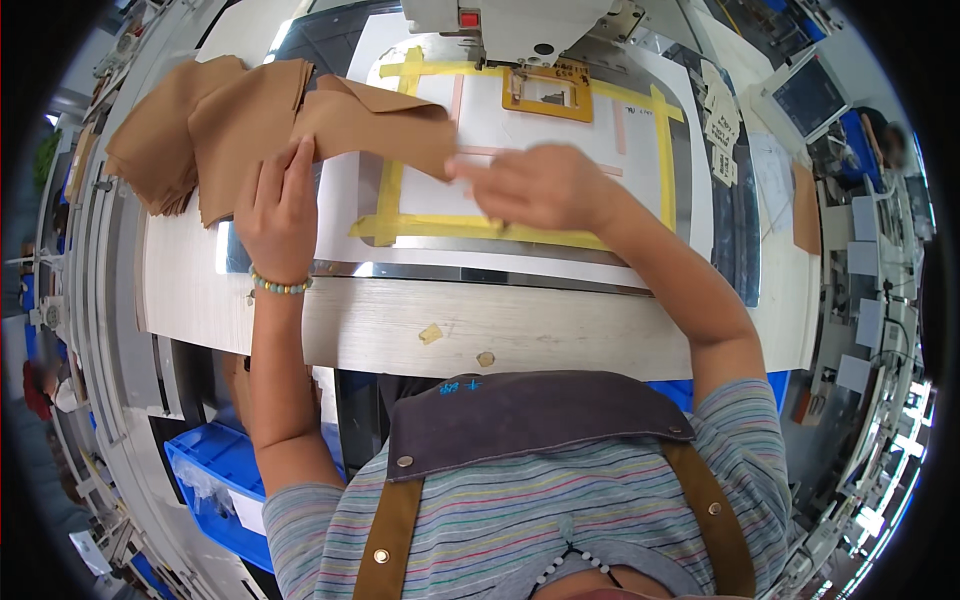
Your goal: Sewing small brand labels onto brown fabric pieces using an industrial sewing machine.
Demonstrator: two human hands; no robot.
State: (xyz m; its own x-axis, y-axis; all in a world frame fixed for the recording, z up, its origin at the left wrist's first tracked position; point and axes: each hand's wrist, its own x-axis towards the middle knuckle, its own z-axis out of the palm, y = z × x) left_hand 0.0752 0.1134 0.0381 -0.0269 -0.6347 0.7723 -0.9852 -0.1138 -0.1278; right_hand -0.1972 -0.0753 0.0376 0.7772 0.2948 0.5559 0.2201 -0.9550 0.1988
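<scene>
Brown cut pieces [235,120] lie in fanned stacks at the upper left. My left hand [275,205] grips the near edge of a separate, partly folded brown piece [380,130] between closed fingers. My right hand [530,185] is motion-blurred over the white template sheet [500,185]; its fingertips reach the right end of that piece, and whether they grip it is unclear. Yellow tape [665,170] borders the template, with pale pink strips inside and a yellow frame [547,112] at the back, beneath the machine head [540,30].
A monitor [810,90] stands at right, beside small labelled tags [722,130] and a loose brown piece [805,205]. Blue bins [210,490] sit below the table's left front. Machinery rails line both sides; blurred people appear at the far edges.
</scene>
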